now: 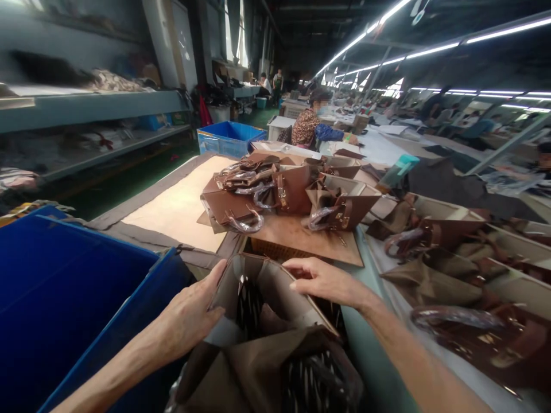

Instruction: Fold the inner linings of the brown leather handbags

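Note:
An unfinished brown handbag (275, 269) is right in front of me, its mouth gaping upward with a pale lining showing. My left hand (189, 312) grips the bag's left rim, the thumb inside and the other fingers partly hidden behind the wall. On the opposite rim, my right hand (325, 281) holds the edge between curled fingers and thumb. A dark olive lining flap (258, 367) hangs over the near side, beside a handle wrapped in clear plastic (336, 373). Inside the bag lies a dark patterned piece (248, 307).
Several brown handbags (293, 186) with wrapped handles are heaped on the table ahead; more bags (473, 338) line the right. Deep blue bins (73, 287) stand at left, another blue bin (232, 137) farther off. A person in a patterned top (305, 127) works at a table beyond.

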Action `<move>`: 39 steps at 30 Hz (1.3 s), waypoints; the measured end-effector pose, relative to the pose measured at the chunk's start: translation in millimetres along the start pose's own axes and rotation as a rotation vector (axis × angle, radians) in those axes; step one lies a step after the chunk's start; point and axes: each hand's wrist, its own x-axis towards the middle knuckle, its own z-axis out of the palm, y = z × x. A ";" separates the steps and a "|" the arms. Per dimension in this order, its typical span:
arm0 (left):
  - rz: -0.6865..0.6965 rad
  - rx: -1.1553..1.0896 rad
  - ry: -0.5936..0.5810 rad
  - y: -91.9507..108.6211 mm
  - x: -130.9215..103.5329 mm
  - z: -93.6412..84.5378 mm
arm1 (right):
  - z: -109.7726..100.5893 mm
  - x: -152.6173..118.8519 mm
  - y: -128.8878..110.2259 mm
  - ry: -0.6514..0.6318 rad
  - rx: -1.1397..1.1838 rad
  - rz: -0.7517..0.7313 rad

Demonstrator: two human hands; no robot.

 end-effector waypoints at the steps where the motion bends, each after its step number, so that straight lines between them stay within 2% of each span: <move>1: -0.017 0.011 0.015 -0.8 1.1 2.3 | 4.7 -4.1 3.4 0.082 -0.053 0.013; 4: -0.043 0.022 0.013 -1.0 1.1 9.2 | 16.1 -22.2 13.9 0.327 -0.152 0.086; 9: -0.041 0.024 0.078 -0.1 -2.5 18.9 | 28.1 -64.9 24.6 0.663 0.166 0.121; 11: -0.071 0.020 0.081 0.9 -2.5 18.6 | 39.0 -81.8 30.5 0.740 0.180 0.107; 15: -0.066 -0.004 0.079 3.9 0.2 18.9 | 85.0 -94.2 54.4 0.611 -0.009 0.134; 17: -0.051 -0.013 0.093 4.4 2.4 21.8 | 108.9 -86.5 65.2 0.630 -0.087 0.256; 19: -0.030 -0.024 0.105 2.8 4.6 22.4 | 118.9 -75.4 67.5 0.665 -0.060 0.333; 21: -0.003 -0.044 0.121 -1.2 5.5 14.3 | 107.5 -69.1 59.0 0.639 0.022 0.314; 24: 0.022 -0.147 0.090 -8.1 2.0 -17.5 | 60.4 -77.5 34.2 0.539 0.096 0.236; 27: 0.062 -0.330 -0.094 -9.7 -4.3 -50.3 | 19.0 -91.9 16.2 0.381 0.145 0.288; 29: 0.093 -0.384 -0.217 -8.7 -5.7 -57.4 | 11.7 -92.5 15.0 0.331 0.174 0.303; 31: 0.118 -0.426 -0.336 -9.7 -3.4 -52.4 | 18.1 -86.5 19.1 0.285 0.181 0.293; 33: 0.116 -0.468 -0.407 -14.4 1.0 -43.6 | 28.7 -80.0 22.0 0.274 0.152 0.291; 35: 0.058 -0.431 -0.349 -19.2 3.8 -39.3 | 36.1 -77.6 19.3 0.290 0.066 0.301; 37: 0.001 -0.316 -0.149 -17.1 2.5 -41.5 | 38.3 -79.0 12.4 0.294 -0.020 0.303; 39: 0.006 -0.214 0.077 -3.0 -3.6 -45.5 | 38.1 -81.4 5.1 0.299 -0.048 0.294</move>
